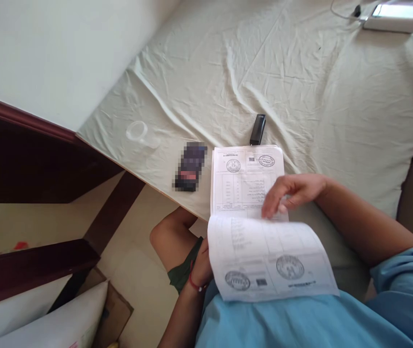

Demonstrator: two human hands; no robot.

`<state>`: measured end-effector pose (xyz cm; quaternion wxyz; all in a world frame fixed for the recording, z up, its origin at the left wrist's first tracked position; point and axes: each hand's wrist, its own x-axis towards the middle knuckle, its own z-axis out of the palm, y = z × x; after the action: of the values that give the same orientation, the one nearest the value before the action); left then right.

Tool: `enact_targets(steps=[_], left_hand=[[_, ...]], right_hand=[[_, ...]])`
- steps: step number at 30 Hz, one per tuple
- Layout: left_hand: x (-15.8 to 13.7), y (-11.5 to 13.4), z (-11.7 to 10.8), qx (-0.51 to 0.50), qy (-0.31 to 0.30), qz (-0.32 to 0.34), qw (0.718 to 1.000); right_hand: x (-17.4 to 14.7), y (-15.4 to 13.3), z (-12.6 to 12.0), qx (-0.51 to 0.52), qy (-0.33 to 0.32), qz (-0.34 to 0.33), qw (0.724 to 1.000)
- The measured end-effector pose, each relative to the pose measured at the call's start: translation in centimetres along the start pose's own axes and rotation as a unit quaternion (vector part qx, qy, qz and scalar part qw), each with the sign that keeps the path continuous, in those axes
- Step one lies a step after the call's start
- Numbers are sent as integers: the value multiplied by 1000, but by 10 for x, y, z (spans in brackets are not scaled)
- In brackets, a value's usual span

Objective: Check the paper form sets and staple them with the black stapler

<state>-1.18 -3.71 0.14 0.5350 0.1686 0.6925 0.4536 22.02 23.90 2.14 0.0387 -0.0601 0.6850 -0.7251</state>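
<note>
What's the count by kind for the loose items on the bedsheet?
Stamped paper forms: 2, one flat under the right hand, one lifted sheet held at its edge by the left hand
Black stapler: 1
Clear tape roll: 1
Dark blurred item: 1
White device with cable, far corner: 1
Total: 6

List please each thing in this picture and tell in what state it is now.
Paper stack: lying flat on the bed sheet.
Top sheet: folded back toward the person.
Right hand: open, fingers on the stack.
Left hand: mostly hidden behind the folded sheet.
Stapler: closed, lying beyond the stack.
Tape roll: lying flat.
</note>
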Motion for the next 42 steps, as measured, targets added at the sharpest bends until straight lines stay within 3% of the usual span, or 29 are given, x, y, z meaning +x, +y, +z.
enact_targets(steps=[1,2,4,5,7,10,13,18,24,32,42], left_hand=[[0,-3,0,-3,-10,-5,1000],[1,-6,1,-2,-27,-15,1000],[2,-12,1,10,-61,-30,998],[2,-14,1,23,-74,-30,997],[3,-16,1,47,-91,-13,995],[2,-16,1,68,-103,9,992],[2,-17,0,79,-112,13,990],[3,-17,-1,92,-112,17,989],[1,-13,1,87,-101,16,991],[5,-20,-1,66,-89,-6,994],[2,-19,2,69,-86,13,994]], right_hand=[[0,4,0,-32,124,13,992],[-1,9,-1,-76,258,29,963],[-1,18,-5,-172,486,58,855],[-2,23,-8,-213,560,68,798],[-4,31,-16,-268,638,82,717],[-9,39,-26,-314,664,97,672],[-12,41,-32,-308,666,107,671],[-11,35,-30,-240,670,101,695],[-8,33,-27,-213,684,68,694],[-10,32,-25,-170,664,29,728],[-11,35,-25,-166,653,28,739]])
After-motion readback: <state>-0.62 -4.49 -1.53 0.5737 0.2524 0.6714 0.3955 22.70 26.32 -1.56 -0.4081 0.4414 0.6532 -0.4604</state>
